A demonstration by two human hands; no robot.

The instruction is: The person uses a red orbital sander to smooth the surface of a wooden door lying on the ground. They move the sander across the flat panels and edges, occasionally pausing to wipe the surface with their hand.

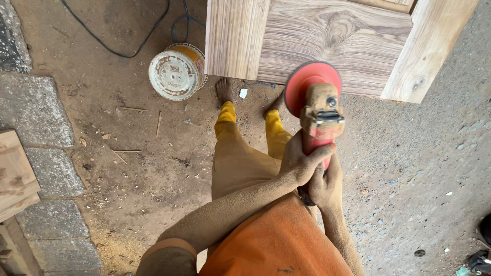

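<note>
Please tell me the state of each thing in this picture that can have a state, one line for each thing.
sander: lifted off the wood, red disc facing the door, dust-coated.
left hand: gripping the sander's body.
right hand: gripping the sander's handle lower down.
wooden door: lying flat, raised off the ground.
bucket: tipped on its side.
cable: lying loose on the ground.

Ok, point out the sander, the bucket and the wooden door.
sander (pixel 321 115), head view, on its dusty body behind the red disc
bucket (pixel 173 75), head view, on the middle of its white lid
wooden door (pixel 332 38), head view, on the grain of the flat panel
</note>
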